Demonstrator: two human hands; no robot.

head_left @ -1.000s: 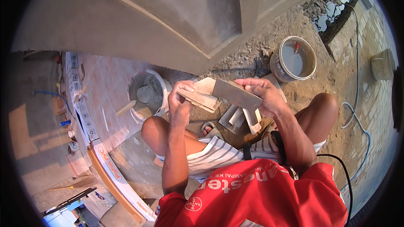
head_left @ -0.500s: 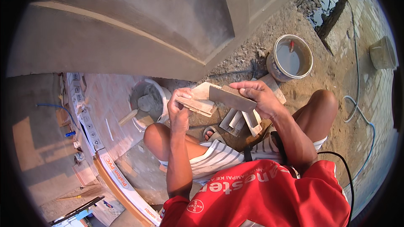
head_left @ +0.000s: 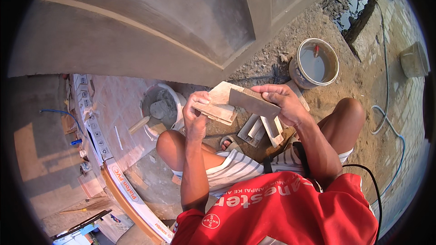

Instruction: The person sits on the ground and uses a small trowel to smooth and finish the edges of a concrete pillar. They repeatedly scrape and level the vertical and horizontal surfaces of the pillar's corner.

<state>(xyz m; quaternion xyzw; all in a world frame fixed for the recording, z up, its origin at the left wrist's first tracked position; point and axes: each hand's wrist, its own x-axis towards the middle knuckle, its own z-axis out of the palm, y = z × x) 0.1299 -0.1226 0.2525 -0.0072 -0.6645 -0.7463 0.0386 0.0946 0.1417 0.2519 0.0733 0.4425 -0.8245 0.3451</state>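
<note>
My left hand (head_left: 196, 109) is closed round a light wooden piece (head_left: 217, 111) with a split edge, held above my lap, with another pale flat panel behind it. My right hand (head_left: 284, 102) grips a flat grey rectangular piece (head_left: 254, 103), fingers on its top edge and thumb on its face; its left end meets the wooden piece. I cannot tell whether it is metal. Below, between my knees, lie several pale wooden channel pieces (head_left: 272, 131) and a grey flat plate (head_left: 246, 134).
Grey plastered structure (head_left: 150, 50) ahead. A bucket of grey mix (head_left: 159, 111) with a handled tool stands left, a bucket of greyish water (head_left: 313, 66) right, another bucket (head_left: 413, 61) far right. A hose (head_left: 386, 95) crosses the ground. A long printed carton (head_left: 127, 190) lies at left.
My hands and the pieces they hold have stayed in nearly the same place, with only slight shifts. The view has moved a little; nothing is taken up or let go.
</note>
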